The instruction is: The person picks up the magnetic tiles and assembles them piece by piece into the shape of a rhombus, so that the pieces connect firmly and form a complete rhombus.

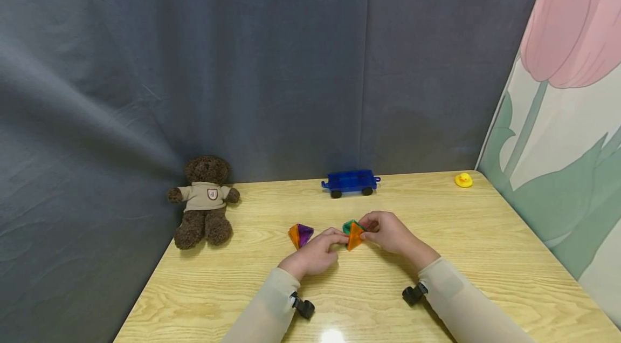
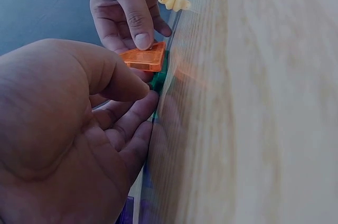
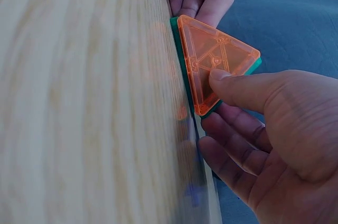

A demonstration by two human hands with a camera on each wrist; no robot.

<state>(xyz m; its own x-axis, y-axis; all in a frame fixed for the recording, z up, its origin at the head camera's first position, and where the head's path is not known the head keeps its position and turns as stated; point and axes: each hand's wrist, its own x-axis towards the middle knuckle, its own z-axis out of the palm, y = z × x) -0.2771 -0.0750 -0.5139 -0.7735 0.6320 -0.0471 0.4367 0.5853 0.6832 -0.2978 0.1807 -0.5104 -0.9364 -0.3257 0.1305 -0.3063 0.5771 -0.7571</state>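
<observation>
In the head view, my right hand [image 1: 388,232] holds an orange triangular magnetic tile [image 1: 356,236], which stands against green tile [image 1: 347,226] pieces behind it. The right wrist view shows the thumb of my right hand [image 3: 285,129] pressed on the face of the orange tile [image 3: 211,60], with a green edge [image 3: 182,60] showing behind. My left hand [image 1: 317,251] reaches in from the left, its extended index finger at the tiles' left side and its thumb apart from them. Left of these, an orange and purple tile piece [image 1: 304,234] sits on the table beside my left hand.
A blue toy wagon [image 1: 350,181] with black wheels stands at the table's back edge. At the left sits a brown teddy bear [image 1: 206,197] in a beige shirt. A yellow rubber duck [image 1: 463,180] is at the far right corner. A dark curtain [image 1: 271,73] hangs behind the wooden table [image 1: 194,300].
</observation>
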